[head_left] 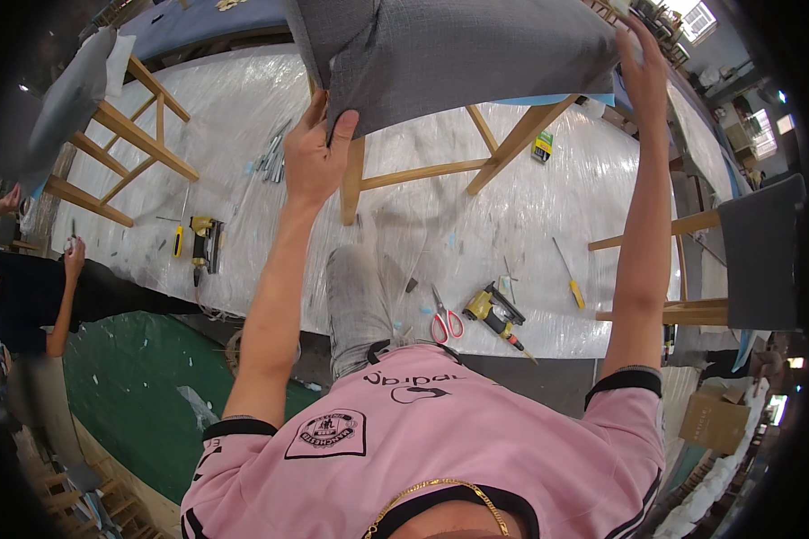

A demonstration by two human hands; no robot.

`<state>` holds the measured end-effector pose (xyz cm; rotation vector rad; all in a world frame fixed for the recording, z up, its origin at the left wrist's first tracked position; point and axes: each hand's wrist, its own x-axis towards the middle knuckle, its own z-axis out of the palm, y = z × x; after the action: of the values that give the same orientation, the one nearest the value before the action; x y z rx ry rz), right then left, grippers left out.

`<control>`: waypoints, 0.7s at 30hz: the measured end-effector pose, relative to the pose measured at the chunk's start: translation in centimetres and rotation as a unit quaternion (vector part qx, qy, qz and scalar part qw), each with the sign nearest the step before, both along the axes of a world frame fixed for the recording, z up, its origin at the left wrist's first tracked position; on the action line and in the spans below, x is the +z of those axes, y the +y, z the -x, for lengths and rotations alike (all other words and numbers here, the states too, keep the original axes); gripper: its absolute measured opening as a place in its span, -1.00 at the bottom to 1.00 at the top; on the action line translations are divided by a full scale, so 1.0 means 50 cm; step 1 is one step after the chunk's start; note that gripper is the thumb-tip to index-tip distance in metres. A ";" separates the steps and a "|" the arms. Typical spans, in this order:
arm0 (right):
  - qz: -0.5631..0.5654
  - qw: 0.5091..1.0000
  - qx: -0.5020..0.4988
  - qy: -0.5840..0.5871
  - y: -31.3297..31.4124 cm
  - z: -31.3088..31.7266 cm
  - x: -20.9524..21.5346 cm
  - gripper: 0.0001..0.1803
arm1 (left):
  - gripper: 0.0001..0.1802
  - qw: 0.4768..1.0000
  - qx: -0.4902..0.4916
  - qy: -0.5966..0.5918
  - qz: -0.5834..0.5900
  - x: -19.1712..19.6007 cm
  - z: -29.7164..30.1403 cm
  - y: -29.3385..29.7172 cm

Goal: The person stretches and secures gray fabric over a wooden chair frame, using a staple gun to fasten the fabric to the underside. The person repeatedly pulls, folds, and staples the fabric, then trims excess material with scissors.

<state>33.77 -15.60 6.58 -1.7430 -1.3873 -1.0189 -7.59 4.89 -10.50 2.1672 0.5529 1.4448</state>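
At far left I'm seeing a grey-covered chair (pixel 144 144) resting on the plastic-wrapped table (pixel 404 238), then a yellow-and-black air stapler (pixel 208 242) lying near. My left hand (pixel 317 160) is pinching the edge of the grey cloth (pixel 476 54), which is draping over a wooden frame (pixel 526 148). Scissors (pixel 445 322), a second stapler (pixel 494 316) and a screwdriver (pixel 571 280) are lying below. My right hand (pixel 643 76) is reaching the cloth's right corner; I can't tell whether it's gripping. Beyond, another chair (pixel 768 256) is showing.

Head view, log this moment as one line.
left hand: holding grey fabric; right hand: at its right edge; table: scissors
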 end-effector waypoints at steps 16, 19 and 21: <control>0.149 0.989 -0.005 0.018 0.291 0.461 -0.012 -0.67 | -0.51 0.993 -0.026 0.042 0.108 -0.005 0.026 0.007; -0.080 0.994 0.072 0.013 0.328 0.457 -0.048 -0.78 | -0.48 0.988 -0.060 0.043 0.137 0.019 0.023 -0.009; -0.176 0.966 0.185 0.033 0.289 0.481 -0.071 -0.71 | -0.41 0.983 -0.073 0.049 0.159 0.048 0.025 -0.021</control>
<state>9.72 -1.14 3.02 -1.1954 -1.3296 -0.9217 -8.82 3.82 -8.08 1.9858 0.6011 1.0944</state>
